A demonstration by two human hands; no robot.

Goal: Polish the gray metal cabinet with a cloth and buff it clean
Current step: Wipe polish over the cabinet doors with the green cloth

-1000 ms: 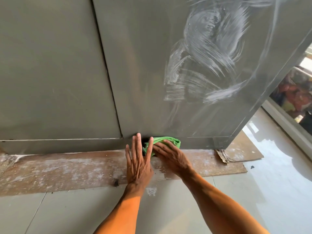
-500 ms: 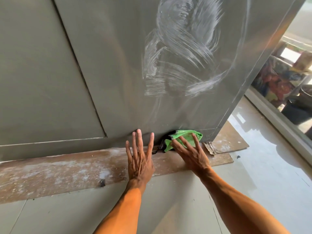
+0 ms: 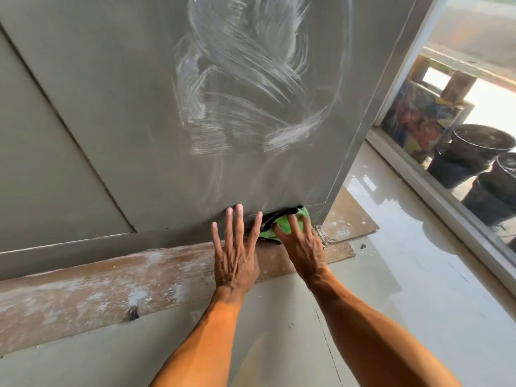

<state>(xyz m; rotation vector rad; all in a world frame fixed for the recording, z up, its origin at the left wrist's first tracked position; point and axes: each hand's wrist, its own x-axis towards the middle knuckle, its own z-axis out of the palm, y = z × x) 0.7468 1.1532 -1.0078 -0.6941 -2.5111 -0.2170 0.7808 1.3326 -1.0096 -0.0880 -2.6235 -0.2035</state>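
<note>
My right hand (image 3: 303,247) presses cloth (image 3: 265,234) flat-fingered at cabinet (image 3: 134,129) base, left hand (image 3: 236,256) splayed; smeared polish (image 3: 251,88) above may dry unbuffed

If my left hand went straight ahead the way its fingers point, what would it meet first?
The left hand would meet the gray metal cabinet, at its base strip; the fingertips look already at it, though depth is unclear.

Gray cabinet (image 3: 117,113) (white swirled smears), green-and-black cloth (image 3: 282,223), brown board (image 3: 97,280).
</note>
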